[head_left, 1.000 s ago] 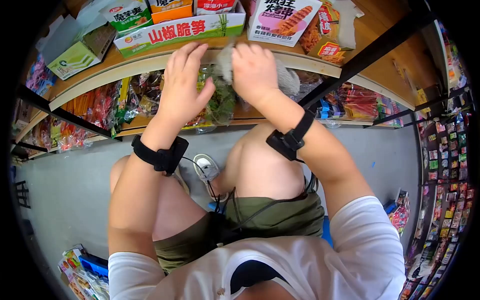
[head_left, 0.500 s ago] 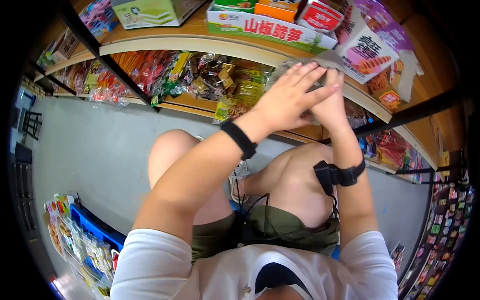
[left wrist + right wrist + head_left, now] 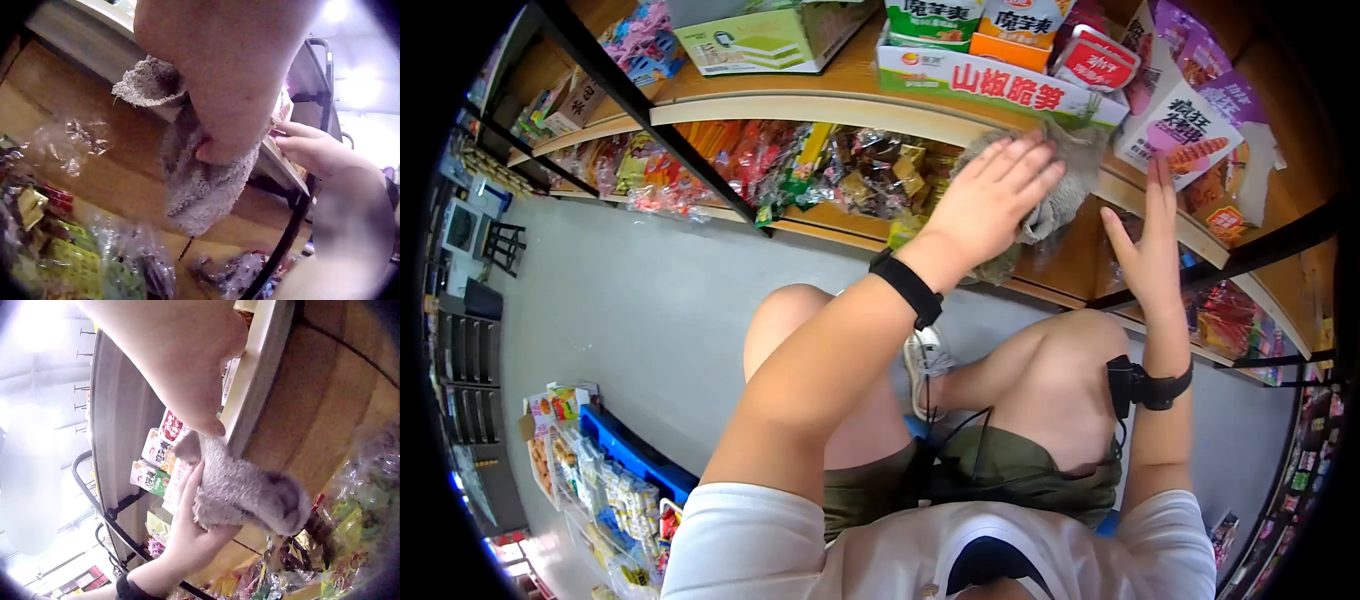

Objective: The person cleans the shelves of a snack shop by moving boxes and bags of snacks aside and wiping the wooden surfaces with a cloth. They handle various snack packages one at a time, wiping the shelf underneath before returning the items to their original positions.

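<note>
Your left hand (image 3: 990, 200) presses a grey cloth (image 3: 1060, 200) flat-fingered against the far shelf edge (image 3: 800, 108); your right hand (image 3: 1150, 255) hovers open, holding nothing. The cloth looks soft, light and floppy, so bunch its middle rather than a corner.

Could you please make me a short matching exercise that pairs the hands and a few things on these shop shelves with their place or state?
Things:
1. left hand
2. right hand
3. grey cloth
4. snack packets

Places or states:
A. draped over the front edge of the shelf
B. open, fingers spread, holding nothing
C. lying on the lower shelf in clear wrappers
D. pressing flat on the cloth

Pairs: 1-D, 2-B, 3-A, 4-C
</note>
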Action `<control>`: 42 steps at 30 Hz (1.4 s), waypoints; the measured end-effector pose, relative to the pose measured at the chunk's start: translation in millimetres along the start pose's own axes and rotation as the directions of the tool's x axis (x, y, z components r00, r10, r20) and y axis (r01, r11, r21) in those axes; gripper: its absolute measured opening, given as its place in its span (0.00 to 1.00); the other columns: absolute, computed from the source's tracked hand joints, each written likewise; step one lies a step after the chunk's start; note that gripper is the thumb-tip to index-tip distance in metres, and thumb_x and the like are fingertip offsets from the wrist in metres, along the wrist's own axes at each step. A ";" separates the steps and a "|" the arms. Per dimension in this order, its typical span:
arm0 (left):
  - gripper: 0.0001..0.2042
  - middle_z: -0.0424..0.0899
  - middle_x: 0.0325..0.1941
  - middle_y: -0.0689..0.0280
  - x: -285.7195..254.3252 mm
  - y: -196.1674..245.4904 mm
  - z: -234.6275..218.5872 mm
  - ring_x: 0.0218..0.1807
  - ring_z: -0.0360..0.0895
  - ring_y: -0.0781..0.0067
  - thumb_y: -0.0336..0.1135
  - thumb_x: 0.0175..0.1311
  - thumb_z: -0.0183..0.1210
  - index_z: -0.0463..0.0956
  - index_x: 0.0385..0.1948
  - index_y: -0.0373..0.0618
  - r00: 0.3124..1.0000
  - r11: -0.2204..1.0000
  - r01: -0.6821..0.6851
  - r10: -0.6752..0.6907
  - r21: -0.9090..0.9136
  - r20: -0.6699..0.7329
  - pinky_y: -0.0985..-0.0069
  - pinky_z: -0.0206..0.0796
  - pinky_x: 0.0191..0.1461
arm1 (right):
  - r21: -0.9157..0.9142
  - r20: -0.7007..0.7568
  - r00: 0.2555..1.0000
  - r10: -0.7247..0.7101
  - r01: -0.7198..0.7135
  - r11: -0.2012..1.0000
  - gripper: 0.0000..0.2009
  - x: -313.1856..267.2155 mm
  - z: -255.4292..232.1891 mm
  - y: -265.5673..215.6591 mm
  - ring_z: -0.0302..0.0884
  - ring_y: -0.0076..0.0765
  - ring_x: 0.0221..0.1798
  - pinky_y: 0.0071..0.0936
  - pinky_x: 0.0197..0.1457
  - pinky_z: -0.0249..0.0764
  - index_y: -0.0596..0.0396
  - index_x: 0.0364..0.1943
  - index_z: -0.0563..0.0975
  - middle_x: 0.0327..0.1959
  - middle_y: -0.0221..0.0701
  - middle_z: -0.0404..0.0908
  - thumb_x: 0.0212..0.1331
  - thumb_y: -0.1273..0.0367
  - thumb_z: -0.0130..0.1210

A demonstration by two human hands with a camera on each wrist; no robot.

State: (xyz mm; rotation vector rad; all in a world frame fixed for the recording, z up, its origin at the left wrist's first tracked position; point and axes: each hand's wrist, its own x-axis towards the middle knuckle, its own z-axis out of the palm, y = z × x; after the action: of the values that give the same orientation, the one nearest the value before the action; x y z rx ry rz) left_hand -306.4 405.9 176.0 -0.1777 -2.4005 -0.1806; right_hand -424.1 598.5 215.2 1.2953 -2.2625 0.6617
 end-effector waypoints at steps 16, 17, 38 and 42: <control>0.25 0.71 0.46 0.58 -38.1 -110.8 -84.1 0.49 0.66 0.52 0.24 0.36 0.57 0.68 0.44 0.44 0.989 0.949 0.140 -0.150 0.283 0.012 0.65 0.60 0.55 | -0.028 -0.013 1.000 -0.025 0.025 0.999 0.37 -15.1 16.8 8.0 0.50 0.50 0.67 0.45 0.70 0.43 0.61 0.61 0.58 0.64 0.44 0.56 0.43 0.70 0.60; 0.25 0.71 0.46 0.58 -39.2 -113.5 -84.7 0.50 0.66 0.52 0.23 0.36 0.57 0.68 0.45 0.43 0.990 0.950 0.127 -0.137 0.285 0.016 0.65 0.59 0.55 | -0.019 -0.019 0.999 -0.030 0.029 0.999 0.37 -15.6 17.6 10.2 0.50 0.49 0.67 0.45 0.70 0.43 0.61 0.61 0.58 0.64 0.43 0.56 0.42 0.70 0.60; 0.32 0.67 0.50 0.54 -115.1 -235.0 -180.3 0.53 0.62 0.47 0.31 0.37 0.64 0.63 0.51 0.41 0.867 0.617 0.256 -0.487 0.744 0.106 0.61 0.59 0.56 | 0.040 -0.038 0.999 -0.032 0.034 0.999 0.40 -20.3 21.4 21.8 0.50 0.45 0.68 0.47 0.70 0.43 0.56 0.62 0.57 0.64 0.39 0.56 0.37 0.74 0.61; 0.27 0.71 0.46 0.53 -139.8 -259.4 -224.4 0.51 0.67 0.45 0.32 0.35 0.67 0.66 0.42 0.44 0.708 0.410 0.503 -0.700 0.761 -0.091 0.58 0.63 0.52 | 0.038 -0.047 0.999 -0.003 0.005 0.999 0.41 -19.6 23.8 19.8 0.50 0.45 0.68 0.47 0.70 0.43 0.56 0.62 0.58 0.64 0.38 0.56 0.36 0.74 0.61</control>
State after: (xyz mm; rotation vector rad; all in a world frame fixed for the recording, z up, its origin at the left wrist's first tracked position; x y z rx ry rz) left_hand -103.1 100.5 226.6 1.1694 -2.4472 0.5576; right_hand -435.8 605.9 181.3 1.2878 -2.2191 0.7297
